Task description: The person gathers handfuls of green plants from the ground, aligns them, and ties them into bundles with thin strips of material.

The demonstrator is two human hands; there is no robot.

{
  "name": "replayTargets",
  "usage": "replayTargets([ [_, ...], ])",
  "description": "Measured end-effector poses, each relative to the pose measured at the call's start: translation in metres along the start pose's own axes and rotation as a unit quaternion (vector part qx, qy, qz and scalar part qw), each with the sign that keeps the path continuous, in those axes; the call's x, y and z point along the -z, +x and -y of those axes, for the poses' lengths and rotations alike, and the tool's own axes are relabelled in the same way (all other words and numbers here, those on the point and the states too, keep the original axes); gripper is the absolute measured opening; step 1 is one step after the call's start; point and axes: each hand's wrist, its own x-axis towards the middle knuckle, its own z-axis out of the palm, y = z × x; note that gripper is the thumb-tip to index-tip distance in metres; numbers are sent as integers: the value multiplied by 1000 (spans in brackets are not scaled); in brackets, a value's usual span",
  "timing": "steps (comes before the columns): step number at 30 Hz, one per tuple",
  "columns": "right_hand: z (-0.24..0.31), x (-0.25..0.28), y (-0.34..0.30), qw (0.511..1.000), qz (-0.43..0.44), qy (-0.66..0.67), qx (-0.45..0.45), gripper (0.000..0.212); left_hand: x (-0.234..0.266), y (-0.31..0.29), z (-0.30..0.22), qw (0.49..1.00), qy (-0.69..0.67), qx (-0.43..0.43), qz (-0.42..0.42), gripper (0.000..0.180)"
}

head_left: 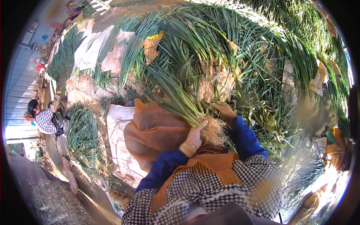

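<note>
While your left hand (194,139) grips leafy green bunch (179,102) near roots (213,132), over brown apron (155,127), best keep hold firm but gentle, stalks (192,115) aligned; your right hand (225,110) sits just beside roots, cannot tell whether grasping anything.

Illumination is strong daylight, burning out to white along the right rim and at lower right. I see my left hand (193,138) clearly, in softer light. Hazy smudges — out of focus — veil the right side and my checked garment (210,182). Fisheye distortion bends the wall (21,88); corners are black.
</note>
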Motion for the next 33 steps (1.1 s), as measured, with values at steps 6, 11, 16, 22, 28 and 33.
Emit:
replayTargets([
  [6,12,10,-9,982,-5,-142,125,26,-1,21,9,993,113,33,7,28],
  [11,34,-18,-29,814,-246,-516,107,35,6,30,14,986,157,-41,-29,29],
  [16,70,-13,-112,944,-69,-315,63,25,5,19,6,997,69,-22,-14,29],
  [22,-16,139,-141,704,-214,-677,-19,25,0,13,3,999,4,33,0,32],
  [28,39,17,-49,998,-21,-46,27,41,17,15,0,1000,9,17,-2,32],
  [33,0,-12,20,804,168,569,37,32,18,18,1,998,-7,56,31,32],
])
